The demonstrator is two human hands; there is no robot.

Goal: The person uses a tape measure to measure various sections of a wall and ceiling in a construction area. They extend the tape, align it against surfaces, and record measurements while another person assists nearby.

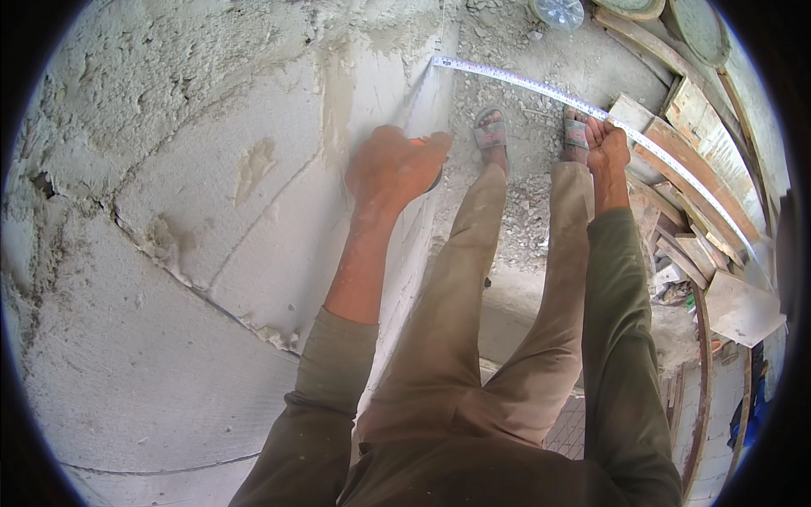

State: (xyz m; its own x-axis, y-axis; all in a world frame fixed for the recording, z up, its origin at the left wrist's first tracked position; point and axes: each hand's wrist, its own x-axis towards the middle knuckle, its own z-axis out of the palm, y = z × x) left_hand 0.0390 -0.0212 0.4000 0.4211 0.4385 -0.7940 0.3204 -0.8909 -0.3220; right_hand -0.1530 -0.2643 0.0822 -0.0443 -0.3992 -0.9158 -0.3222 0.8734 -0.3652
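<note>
My left hand (393,165) is closed around a tape measure, its orange and dark case (437,178) showing only in part past the fingers. From there a pale strip rises to a sharp bend near the wall's corner. A long white tape blade (515,79) runs rightward from that bend in a curve. My right hand (610,148) pinches the blade partway along, by my right foot. Past these fingers the blade sags on over the boards to the far right.
A rough plastered wall (253,186) fills the left side. Rubble (528,211) covers the ground around my sandalled feet. Wooden boards (701,177) are piled at the right, close to my right arm. At the top lie a clear plastic container (557,12) and round buckets (699,29).
</note>
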